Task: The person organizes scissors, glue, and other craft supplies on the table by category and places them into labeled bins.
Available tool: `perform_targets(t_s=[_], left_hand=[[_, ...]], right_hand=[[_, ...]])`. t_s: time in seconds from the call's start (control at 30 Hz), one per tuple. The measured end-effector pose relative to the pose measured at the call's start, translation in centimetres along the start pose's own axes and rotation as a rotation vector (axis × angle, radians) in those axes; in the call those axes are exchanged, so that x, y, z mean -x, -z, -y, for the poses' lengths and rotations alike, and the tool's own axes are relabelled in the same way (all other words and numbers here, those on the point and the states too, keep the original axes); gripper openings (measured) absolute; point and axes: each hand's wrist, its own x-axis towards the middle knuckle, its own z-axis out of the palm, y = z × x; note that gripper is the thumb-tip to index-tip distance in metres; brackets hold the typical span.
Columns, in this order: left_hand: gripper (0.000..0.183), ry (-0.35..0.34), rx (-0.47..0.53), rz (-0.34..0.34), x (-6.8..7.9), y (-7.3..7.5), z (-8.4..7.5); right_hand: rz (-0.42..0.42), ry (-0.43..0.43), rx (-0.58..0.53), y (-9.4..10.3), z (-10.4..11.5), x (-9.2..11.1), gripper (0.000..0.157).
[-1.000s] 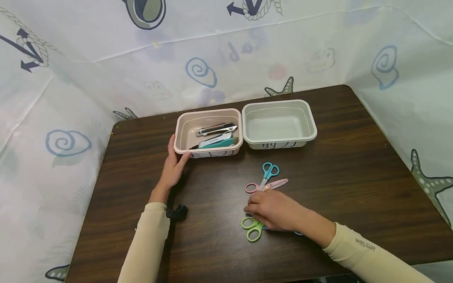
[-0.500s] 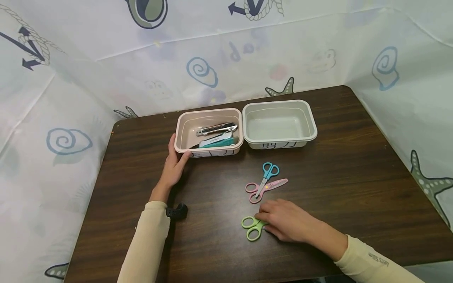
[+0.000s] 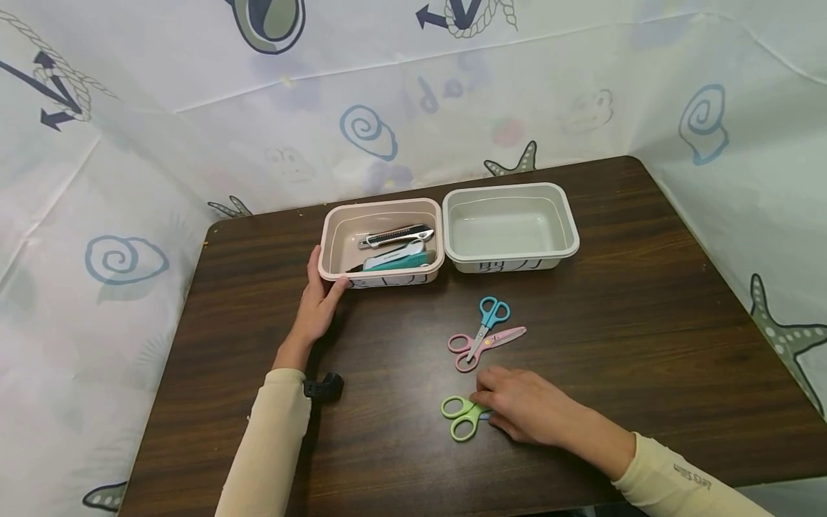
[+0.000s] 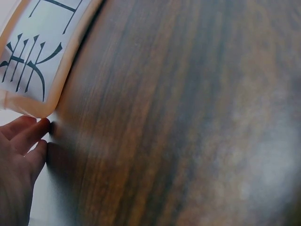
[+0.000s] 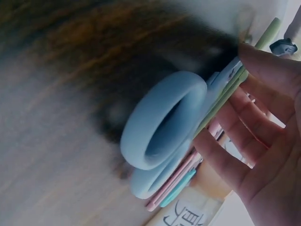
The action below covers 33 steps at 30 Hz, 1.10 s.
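Shifted nearer me, my right hand [image 3: 530, 406] pinches green plastic-handled scissors [image 3: 477, 413] and pale-blue ones [image 5: 150, 108]. My left hand [image 3: 318, 305], straight-fingered, seemingly steadies a pink plastic tub [image 3: 388, 219].

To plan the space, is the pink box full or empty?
Partly filled: the pink box holds cutters, with bare space beside them.

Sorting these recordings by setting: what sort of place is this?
Probably a makeshift indoor work booth: nautical-print white sheeting rises behind and beside a wood-grain table, on which a labelled pink bin and labelled pale grey bin sit side by side.
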Motion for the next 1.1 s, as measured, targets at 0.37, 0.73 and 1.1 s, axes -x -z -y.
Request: perform_targets(t_s=[0.37,0.73,1.1], left_hand=[[0.08,0.0,-0.005,0.002,0.0,0.04,0.01],[0.08,-0.004,-0.002,-0.001,0.06,0.01,0.02],[0.078,-0.001,-0.001,0.0,0.19,0.02,-0.34]], right_hand=[[-0.072,0.049,0.025,-0.7,-0.04,0.23,0.021],[-0.101,0.077,0.041,-0.83,0.08,0.19,0.019],[-0.077,0.072,0.043,0.1,0.17,-0.3,0.015]])
